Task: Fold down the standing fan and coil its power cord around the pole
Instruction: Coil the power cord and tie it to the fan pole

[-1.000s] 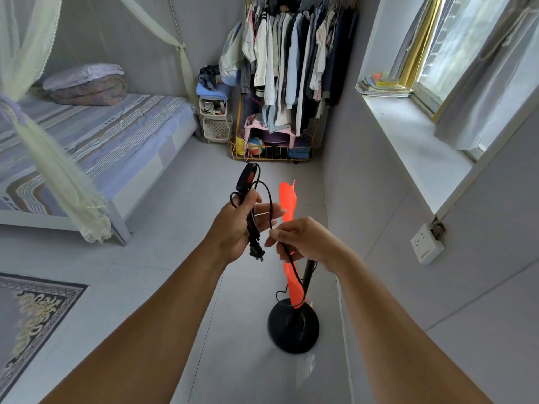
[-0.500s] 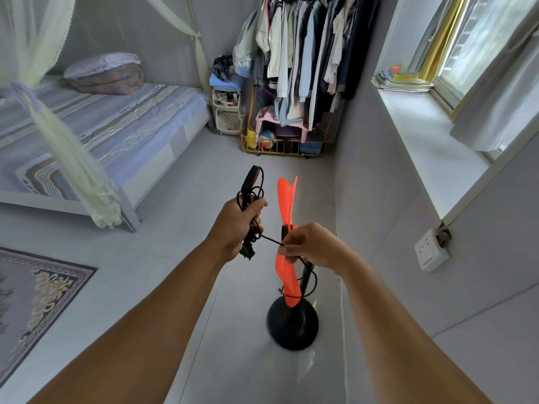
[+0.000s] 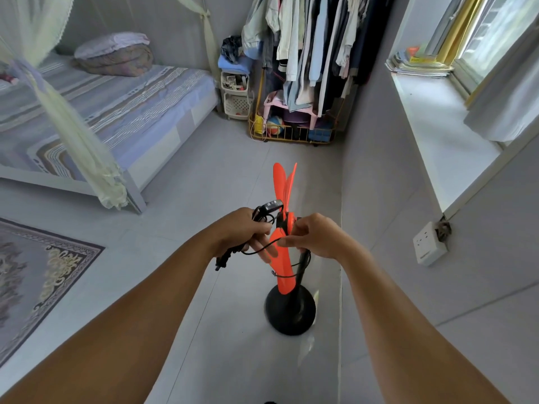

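Pale grey tiled floor fills most of the view. Low bed w/ striped lilac sheet sits far left, metal clothes rack hung w/ shirts at the back, patterned grey rug near left, white windowsill on the right.

The task's thing, a small standing fan, is on the floor close to the right-hand wall, just ahead of the person. Round black base sits flat & thin black pole is upright. Orange plastic blades lie gathered lengthwise along the pole, so the head looks folded already. That's a judgement, as the hinge is hidden behind the hands.

Left hand is clenched round a bunch of thin black power cord, just left of the fan's top. Right hand pinches a run of the same cord btw thumb & fingertips at the top of the pole, by the orange hub. Can't tell if it touches the hub. One loop of cord goes round pole & lower blade partway down.

Small bits: black inline switch box sticks out above the left fist, and black plug dangles below it.

Step in hand: coiling, early on. Prob. one turn is on & most of the cord is bunched in the left fist. Nxt move calls for feeding slack from that fist while the right hand leads cord round the pole. It needs enough tension that the loop doesn't slide down, w/o snagging the blades. Plug end gets tucked last.
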The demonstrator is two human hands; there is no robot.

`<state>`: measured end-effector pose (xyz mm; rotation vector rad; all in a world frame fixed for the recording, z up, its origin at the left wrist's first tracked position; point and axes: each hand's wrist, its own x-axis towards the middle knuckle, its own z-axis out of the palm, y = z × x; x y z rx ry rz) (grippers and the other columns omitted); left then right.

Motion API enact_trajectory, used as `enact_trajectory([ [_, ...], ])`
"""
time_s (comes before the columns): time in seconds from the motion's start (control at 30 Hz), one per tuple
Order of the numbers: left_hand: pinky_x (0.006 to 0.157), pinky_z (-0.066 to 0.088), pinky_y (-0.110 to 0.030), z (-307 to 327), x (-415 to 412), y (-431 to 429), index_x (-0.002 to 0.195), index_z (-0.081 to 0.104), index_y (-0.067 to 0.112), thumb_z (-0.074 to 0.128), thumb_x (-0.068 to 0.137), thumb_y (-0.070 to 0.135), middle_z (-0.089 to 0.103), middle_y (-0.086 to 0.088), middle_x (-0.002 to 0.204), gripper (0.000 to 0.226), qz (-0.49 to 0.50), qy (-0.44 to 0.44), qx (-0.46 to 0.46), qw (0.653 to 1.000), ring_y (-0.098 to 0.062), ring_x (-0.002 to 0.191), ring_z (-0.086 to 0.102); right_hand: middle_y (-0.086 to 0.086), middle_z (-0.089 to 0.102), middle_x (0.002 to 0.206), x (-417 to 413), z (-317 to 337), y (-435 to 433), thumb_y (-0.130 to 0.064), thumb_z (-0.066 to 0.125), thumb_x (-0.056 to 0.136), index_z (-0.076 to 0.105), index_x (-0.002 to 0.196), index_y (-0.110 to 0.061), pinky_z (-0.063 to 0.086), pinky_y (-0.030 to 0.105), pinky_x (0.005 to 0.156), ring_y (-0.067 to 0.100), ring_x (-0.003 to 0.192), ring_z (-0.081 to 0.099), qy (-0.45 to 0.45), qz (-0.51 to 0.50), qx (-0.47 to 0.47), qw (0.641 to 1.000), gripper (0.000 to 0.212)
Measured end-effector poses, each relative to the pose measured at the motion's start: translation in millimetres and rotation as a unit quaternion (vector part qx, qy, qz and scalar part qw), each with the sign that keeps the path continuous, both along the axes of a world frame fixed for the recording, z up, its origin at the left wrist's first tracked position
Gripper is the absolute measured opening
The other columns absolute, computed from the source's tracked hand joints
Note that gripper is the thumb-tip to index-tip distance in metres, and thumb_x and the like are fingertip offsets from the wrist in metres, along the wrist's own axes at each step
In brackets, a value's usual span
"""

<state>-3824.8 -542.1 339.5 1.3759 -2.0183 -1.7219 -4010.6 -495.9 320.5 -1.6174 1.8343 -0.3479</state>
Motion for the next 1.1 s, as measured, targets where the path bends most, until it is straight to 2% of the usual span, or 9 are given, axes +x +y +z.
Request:
enact_trajectory([
  [0.13, 0.046, 0.035, -0.021, -2, 2, 1, 0.084, 0.055, 0.006, 0.048, 0.099, 0.015, 0.063, -0.011, 0.064, 0.018, -0.031, -0.014, 0.014, 0.999, -0.009, 0.041, 0.049, 0.001, 0.064, 0.066, -2, -7, 3, -0.057, 0.074, 0.072, 0.068, 0.077, -0.003, 0.041, 0.025, 0.058, 0.012, 0.058, 0.052, -0.012, -0.023, 0.012, 1.000, 0.054],
  [0.3, 0.047, 0.034, -0.020, -5, 3, -5, 0.094, 0.062, 0.008, 0.048, 0.101, 0.027, 0.054, 0.005, 0.053, 0.025, -0.096, -0.052, 0.010, 0.994, -0.006, 0.043, 0.042, -0.002, 0.061, 0.067, -5, -11, 3, -0.033, 0.076, 0.080, 0.065, 0.074, -0.012, 0.041, 0.022, 0.059, 0.009, 0.059, 0.051, -0.050, -0.040, -0.006, 0.998, 0.025],
  [0.4, 0.048, 0.034, -0.021, -4, 2, -9, 0.099, 0.067, 0.008, 0.051, 0.100, 0.028, 0.052, 0.004, 0.054, 0.026, -0.125, -0.057, 0.015, 0.990, -0.007, 0.045, 0.040, -0.001, 0.059, 0.068, -5, -14, 3, -0.021, 0.074, 0.084, 0.059, 0.067, -0.019, 0.049, 0.032, 0.067, 0.014, 0.064, 0.053, -0.059, -0.067, -0.013, 0.996, 0.023],
  [0.5, 0.050, 0.033, -0.022, -2, 4, -16, 0.103, 0.070, 0.006, 0.055, 0.098, 0.028, 0.051, 0.003, 0.055, 0.027, -0.143, -0.058, 0.013, 0.988, -0.009, 0.048, 0.039, 0.000, 0.061, 0.068, -2, -19, 7, -0.019, 0.072, 0.085, 0.061, 0.068, -0.019, 0.056, 0.041, 0.078, 0.016, 0.069, 0.058, -0.087, -0.092, -0.014, 0.992, 0.020],
  [0.6, 0.050, 0.033, -0.022, -2, 7, -21, 0.101, 0.071, 0.007, 0.060, 0.094, 0.029, 0.051, 0.001, 0.057, 0.025, -0.154, -0.062, 0.006, 0.986, -0.010, 0.048, 0.039, 0.003, 0.065, 0.070, 1, -27, 10, -0.028, 0.070, 0.087, 0.066, 0.074, -0.013, 0.057, 0.043, 0.079, 0.018, 0.069, 0.061, -0.105, -0.113, -0.005, 0.988, 0.020],
  [0.7, 0.048, 0.033, -0.020, -8, 13, -27, 0.096, 0.069, 0.008, 0.062, 0.092, 0.026, 0.051, 0.002, 0.057, 0.019, -0.140, -0.046, 0.011, 0.989, -0.009, 0.046, 0.039, 0.005, 0.068, 0.073, 6, -31, 10, -0.029, 0.070, 0.087, 0.069, 0.082, -0.007, 0.057, 0.040, 0.078, 0.017, 0.069, 0.062, -0.107, -0.137, 0.000, 0.985, 0.023],
  [0.77, 0.047, 0.033, -0.019, -14, 19, -30, 0.093, 0.066, 0.010, 0.061, 0.093, 0.024, 0.052, 0.002, 0.059, 0.015, -0.117, -0.019, 0.011, 0.993, -0.008, 0.047, 0.040, 0.007, 0.072, 0.079, 9, -34, 9, -0.021, 0.071, 0.086, 0.069, 0.082, -0.010, 0.057, 0.037, 0.079, 0.015, 0.072, 0.065, -0.107, -0.154, -0.003, 0.982, 0.012],
  [0.93, 0.055, 0.041, -0.018, -36, 27, -31, 0.091, 0.058, 0.009, 0.055, 0.098, 0.020, 0.055, 0.001, 0.065, 0.013, -0.058, 0.092, 0.049, 0.993, -0.007, 0.053, 0.046, 0.013, 0.073, 0.092, 23, -41, 13, -0.010, 0.068, 0.087, 0.067, 0.090, -0.011, 0.049, 0.015, 0.059, 0.019, 0.081, 0.068, -0.132, -0.185, 0.001, 0.974, 0.003],
  [1.1, 0.086, 0.056, -0.042, -50, 27, -31, 0.089, 0.058, 0.010, 0.054, 0.099, 0.017, 0.059, -0.001, 0.070, 0.013, 0.071, 0.187, 0.091, 0.975, -0.014, 0.067, 0.056, 0.012, 0.073, 0.093, 39, -46, 15, -0.006, 0.062, 0.091, 0.063, 0.097, -0.004, 0.049, 0.030, 0.066, 0.021, 0.082, 0.071, -0.194, -0.191, 0.039, 0.961, 0.006],
])
